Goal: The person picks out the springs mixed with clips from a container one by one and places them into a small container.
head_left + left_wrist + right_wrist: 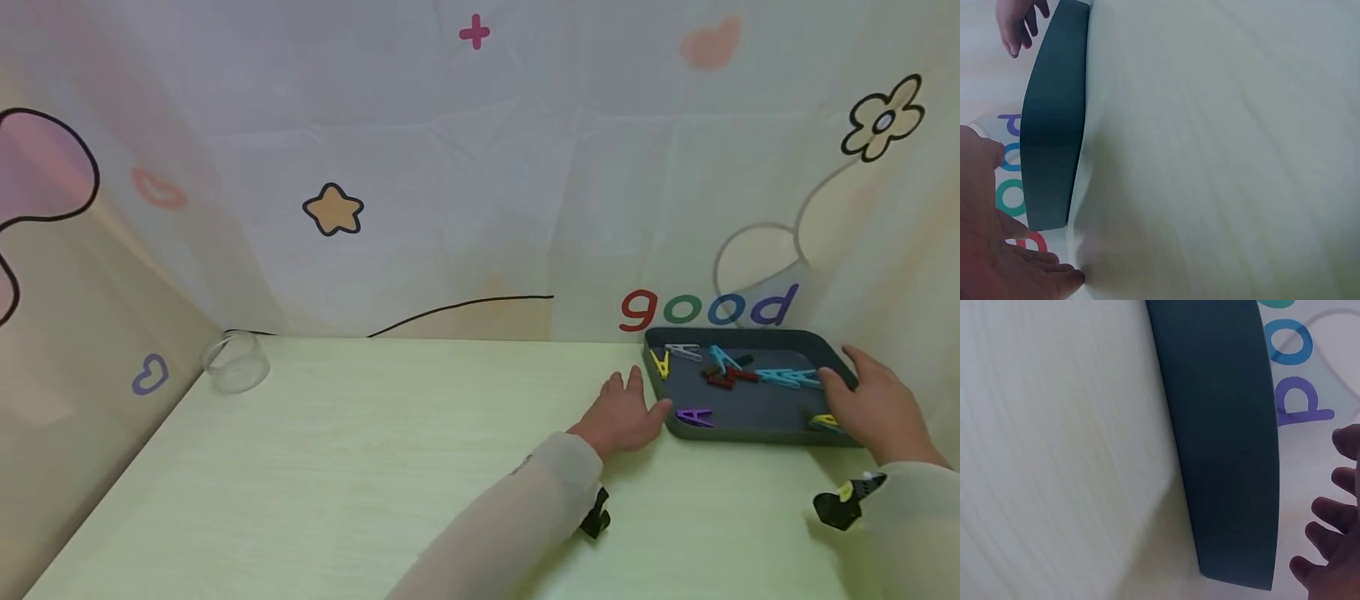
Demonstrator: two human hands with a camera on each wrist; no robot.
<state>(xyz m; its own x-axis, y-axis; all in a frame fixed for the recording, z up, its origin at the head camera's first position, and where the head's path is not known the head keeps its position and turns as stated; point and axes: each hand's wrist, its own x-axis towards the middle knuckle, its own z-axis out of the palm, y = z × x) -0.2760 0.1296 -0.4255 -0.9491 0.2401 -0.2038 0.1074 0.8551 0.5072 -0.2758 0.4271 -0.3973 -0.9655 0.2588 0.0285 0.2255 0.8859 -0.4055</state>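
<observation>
A dark grey tray (738, 412) stands at the back right of the table, with small clothespins scattered in it. Among them are a purple clothespin (694, 417), a yellow clothespin (660, 364), a pale grey clothespin (683, 352) and several light blue clothespins (787, 377). Dark red pieces (723, 380) lie in the middle. My left hand (621, 417) is beside the tray's left side, fingers spread, thumb close to the rim. At the right end is my right hand (881, 412), its thumb overlapping the rim in the head view; its fingers look spread in the right wrist view (1332, 531).
A clear round container (236, 362) stands at the table's back left corner. Behind the pale table (337, 467) hangs a printed curtain (450, 208), close to the tray's back edge. Another fold of curtain borders the right side.
</observation>
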